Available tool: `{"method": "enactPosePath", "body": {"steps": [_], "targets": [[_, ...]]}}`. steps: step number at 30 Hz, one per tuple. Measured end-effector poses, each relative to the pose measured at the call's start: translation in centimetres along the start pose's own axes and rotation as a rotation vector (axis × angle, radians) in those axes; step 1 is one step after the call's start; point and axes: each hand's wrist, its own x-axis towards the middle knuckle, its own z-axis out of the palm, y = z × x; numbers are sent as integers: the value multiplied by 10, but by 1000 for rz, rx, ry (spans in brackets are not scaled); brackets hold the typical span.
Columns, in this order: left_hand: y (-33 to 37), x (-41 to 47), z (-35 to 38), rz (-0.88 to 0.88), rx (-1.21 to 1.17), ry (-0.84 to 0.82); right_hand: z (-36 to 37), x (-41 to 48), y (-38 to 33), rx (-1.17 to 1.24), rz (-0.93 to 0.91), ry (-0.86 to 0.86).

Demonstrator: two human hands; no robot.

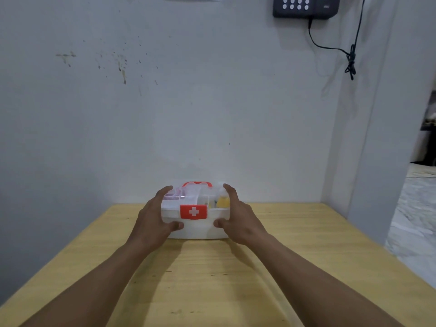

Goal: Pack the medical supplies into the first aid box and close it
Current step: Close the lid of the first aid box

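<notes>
The white first aid box (198,226), lid down with its red latch (193,211) at the front, is seen at the far middle of the wooden table (295,256) near the wall (165,102), clasped at its ends by the left hand (154,217) and right hand (239,219), thumbs pressed on the front face.

A small white translucent plastic first aid box (200,228) sits upright, lid shut, its red latch (193,211) with a white cross facing the camera; a red handle (197,184) lies on top, yellow and pale contents showing faintly through.
</notes>
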Motion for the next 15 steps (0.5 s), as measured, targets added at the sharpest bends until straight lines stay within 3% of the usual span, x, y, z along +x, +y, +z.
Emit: {"method": "enactPosePath", "body": {"steps": [15], "targets": [[60,17,87,64,-15,-55,-66,6,63,-100,99,112]]}}
